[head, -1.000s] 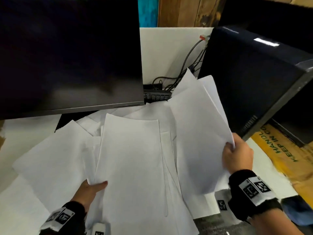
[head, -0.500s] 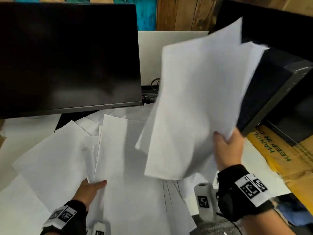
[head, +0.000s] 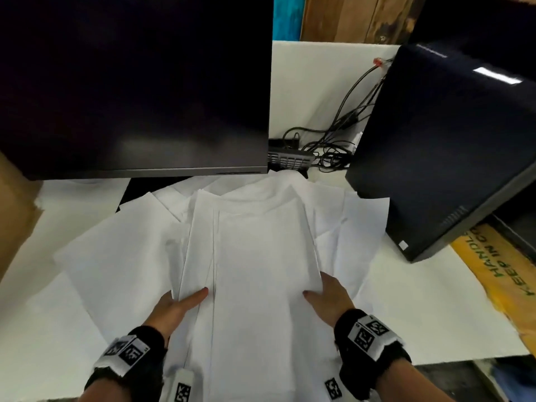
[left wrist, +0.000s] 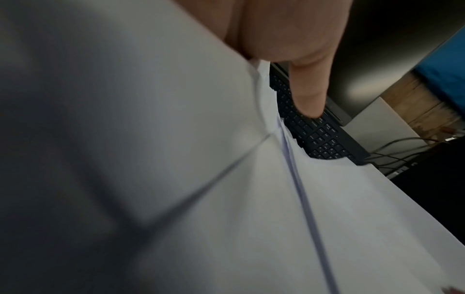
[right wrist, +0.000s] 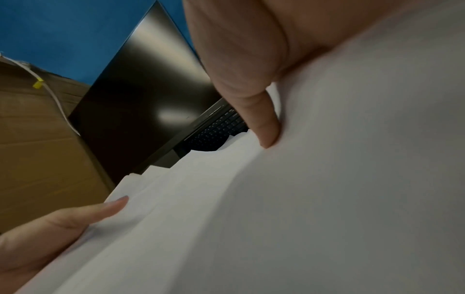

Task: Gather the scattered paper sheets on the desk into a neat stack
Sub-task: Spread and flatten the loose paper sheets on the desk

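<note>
Both hands are on the pile, one at each long side. The left hand (head: 174,307) has its thumb flat on top of the sheets and its fingers tucked underneath, so it pinches the left edge of the stack (head: 261,271). The right hand (head: 327,300) mirrors it, thumb on top near the right edge, fingers under, clamped on the paper. That symmetrical hold makes sense: squeezing inward from both sides is how loose sheets get driven into line.

The stack sits in the middle of the desk (head: 435,314), long axis pointing away from the person toward the monitor (head: 130,82). It isn't square yet. Several left edges show as staggered lines just beside the left thumb, and the far ends fan out unevenly.

More sheets (head: 110,256) lie flat under and around it, spreading left, and others (head: 356,227) poke out to the right toward the computer case (head: 446,146). The far sheets reach up to the keyboard (head: 290,161) under the monitor. So the gathering looks roughly half done, by my reading.

From the left wrist view, the thumb presses down over a ridge of overlapping edges. The right wrist view shows the same, thumb bearing on a bowed top sheet, the left hand at the far side.

The risk: these sheets are slippery and thin, so a hard squeeze may buckle them rather than align them.
</note>
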Tool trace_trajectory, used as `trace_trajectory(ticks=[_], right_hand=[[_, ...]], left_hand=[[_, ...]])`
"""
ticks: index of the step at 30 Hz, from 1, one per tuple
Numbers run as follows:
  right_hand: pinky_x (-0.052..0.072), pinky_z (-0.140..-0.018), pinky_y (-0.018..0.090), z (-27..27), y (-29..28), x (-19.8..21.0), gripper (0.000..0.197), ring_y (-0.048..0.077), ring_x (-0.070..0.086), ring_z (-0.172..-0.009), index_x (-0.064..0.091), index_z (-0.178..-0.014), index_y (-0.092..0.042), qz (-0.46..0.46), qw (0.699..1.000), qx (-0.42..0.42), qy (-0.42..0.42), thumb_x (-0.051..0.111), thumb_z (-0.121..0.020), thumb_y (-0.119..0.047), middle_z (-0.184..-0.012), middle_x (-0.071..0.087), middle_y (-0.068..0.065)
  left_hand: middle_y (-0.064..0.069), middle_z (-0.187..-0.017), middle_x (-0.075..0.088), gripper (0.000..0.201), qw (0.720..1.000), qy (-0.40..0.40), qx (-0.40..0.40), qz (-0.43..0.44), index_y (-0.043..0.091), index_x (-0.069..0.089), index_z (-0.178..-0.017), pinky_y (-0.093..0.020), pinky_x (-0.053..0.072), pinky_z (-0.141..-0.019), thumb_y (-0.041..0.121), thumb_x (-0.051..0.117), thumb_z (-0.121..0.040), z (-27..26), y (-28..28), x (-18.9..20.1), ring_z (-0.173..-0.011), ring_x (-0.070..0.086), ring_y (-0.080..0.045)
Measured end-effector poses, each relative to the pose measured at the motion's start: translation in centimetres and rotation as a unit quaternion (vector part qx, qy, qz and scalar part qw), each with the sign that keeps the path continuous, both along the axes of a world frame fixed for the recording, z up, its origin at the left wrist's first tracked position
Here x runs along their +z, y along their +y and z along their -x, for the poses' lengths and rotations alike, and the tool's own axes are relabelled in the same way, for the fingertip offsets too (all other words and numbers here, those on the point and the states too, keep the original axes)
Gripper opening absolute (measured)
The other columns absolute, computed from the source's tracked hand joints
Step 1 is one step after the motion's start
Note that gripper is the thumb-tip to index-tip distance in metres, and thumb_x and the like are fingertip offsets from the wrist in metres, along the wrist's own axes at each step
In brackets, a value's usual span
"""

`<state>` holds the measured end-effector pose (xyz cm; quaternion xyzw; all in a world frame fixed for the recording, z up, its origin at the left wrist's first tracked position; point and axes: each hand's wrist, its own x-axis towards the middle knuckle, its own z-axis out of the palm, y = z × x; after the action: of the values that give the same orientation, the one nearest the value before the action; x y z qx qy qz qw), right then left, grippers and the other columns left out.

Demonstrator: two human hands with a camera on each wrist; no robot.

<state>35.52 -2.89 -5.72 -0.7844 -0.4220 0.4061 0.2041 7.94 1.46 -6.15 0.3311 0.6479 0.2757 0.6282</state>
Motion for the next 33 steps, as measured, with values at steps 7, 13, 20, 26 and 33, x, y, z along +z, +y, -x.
trace_trajectory(ticks=[7,13,20,26,33], right_hand=[[0.044,-0.094,0.030,0.9,0.3,0.7,0.039,0.025,0.057,-0.112,0.055,-0.118,-0.017,-0.042,0.999,0.017,0.008,0.060,-0.084,-0.035,-0.118,0.062,0.006],[0.046,-0.094,0.036,-1.2,0.1,1.0,0.087,0.025,0.054,-0.114,0.030,-0.138,-0.025,-0.132,0.960,-0.161,0.185,0.080,-0.067,-0.030,-0.126,0.050,0.006],[0.058,-0.066,0.034,-1.9,0.0,0.5,0.105,0.025,0.072,-0.080,0.065,-0.105,-0.003,-0.042,0.922,-0.088,0.375,0.093,-0.010,-0.039,-0.088,0.076,0.010],[0.054,-0.083,0.048,-2.4,0.1,-1.3,0.040,0.034,0.068,-0.087,0.061,-0.110,0.001,-0.050,0.963,-0.108,0.242,0.072,-0.072,-0.001,-0.091,0.071,0.015],[0.049,-0.084,0.042,-4.7,1.0,-3.1,0.026,0.033,0.061,-0.084,0.059,-0.106,0.007,-0.055,0.957,-0.208,0.193,0.062,-0.080,0.002,-0.077,0.064,0.012]], left_hand=[[-0.001,-0.078,0.065,0.028,0.992,0.074,-0.021,-0.100,0.006,0.056,-0.108,-0.027,0.048,-0.064,0.002,0.065,-0.081,-1.3,-0.9,0.9,-0.073,0.061,-0.020],[-0.001,-0.071,0.077,0.059,0.997,-0.032,-0.011,-0.066,0.010,0.065,-0.096,-0.033,0.052,-0.071,0.027,0.083,-0.043,-0.5,-1.6,1.8,-0.080,0.069,-0.028],[-0.006,-0.095,0.073,0.047,0.997,-0.027,-0.056,-0.050,0.018,0.062,-0.101,-0.028,0.052,-0.075,0.023,0.082,-0.059,-2.2,-1.5,1.8,-0.088,0.068,-0.019],[-0.009,-0.107,0.068,0.041,0.993,0.057,-0.049,-0.088,0.011,0.058,-0.117,-0.031,0.052,-0.082,0.015,0.070,-0.078,-2.0,-1.3,0.7,-0.097,0.065,-0.025],[-0.024,-0.137,0.043,0.068,0.919,0.328,0.192,-0.107,0.014,0.034,-0.138,-0.045,0.032,-0.104,0.018,0.067,-0.079,3.4,-0.2,0.3,-0.125,0.040,-0.042]])
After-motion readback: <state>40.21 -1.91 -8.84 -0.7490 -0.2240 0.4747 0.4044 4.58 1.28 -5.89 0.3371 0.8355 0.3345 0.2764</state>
